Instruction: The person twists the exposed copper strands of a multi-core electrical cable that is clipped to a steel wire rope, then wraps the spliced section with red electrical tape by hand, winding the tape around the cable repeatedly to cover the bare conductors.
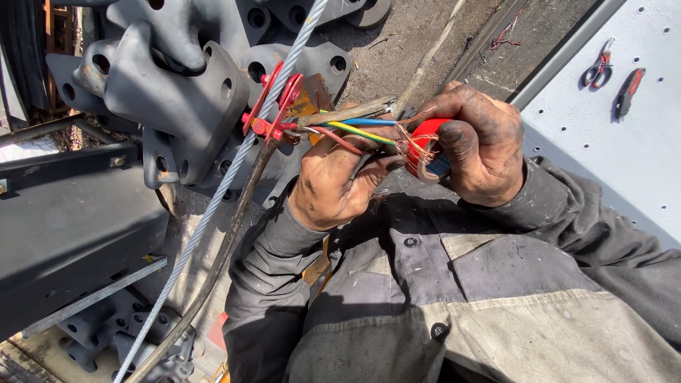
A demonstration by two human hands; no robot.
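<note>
My left hand (333, 181) grips a bundle of coloured wires (355, 129): blue, yellow-green and red, with bare copper strands fanned out at their ends. My right hand (482, 142), dirty with grease, holds a red roll of tape (425, 152) against those strands. The wires run left to a red clamp (273, 106) fixed on a twisted steel cable (213, 213). A dark rubber cable (227, 248) lies alongside the steel one. A grey sheathed cable (347, 113) enters the bundle from above.
Grey cast metal brackets (177, 85) with bolt holes are stacked at the upper left. A dark steel beam (64, 227) lies at left. On a pale grey perforated panel (624, 142) at right lie red-handled scissors (599, 69) and a red utility knife (629, 92).
</note>
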